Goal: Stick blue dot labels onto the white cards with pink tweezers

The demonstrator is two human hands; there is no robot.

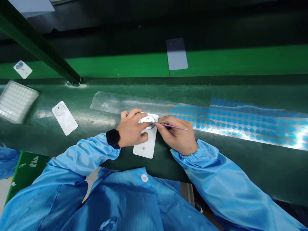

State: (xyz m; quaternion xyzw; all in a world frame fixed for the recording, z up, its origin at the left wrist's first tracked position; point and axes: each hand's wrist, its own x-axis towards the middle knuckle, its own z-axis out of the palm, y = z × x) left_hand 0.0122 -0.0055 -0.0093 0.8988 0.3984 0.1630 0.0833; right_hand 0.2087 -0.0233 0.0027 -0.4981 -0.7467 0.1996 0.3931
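Observation:
A white phone back cover (147, 144), with a round camera ring at its far end, lies on the green bench in front of me. My left hand (132, 128) rests over its left side with fingers spread, the index fingertip at the camera ring. My right hand (179, 134) is closed in a pinch on a thin pink stick-like tool (176, 127). That tool points left, and its tip meets a tiny blue spot (152, 122) on the ring, close to my left index finger. Whether the tip touches the spot, I cannot tell.
Clear film strips with rows of round blue stickers (240, 118) run along the right. Another white cover (64, 118) lies left, beside a clear-white tray (16, 101). Further covers rest at the back (176, 54) and far left (22, 69). A green post (48, 48) rises at left.

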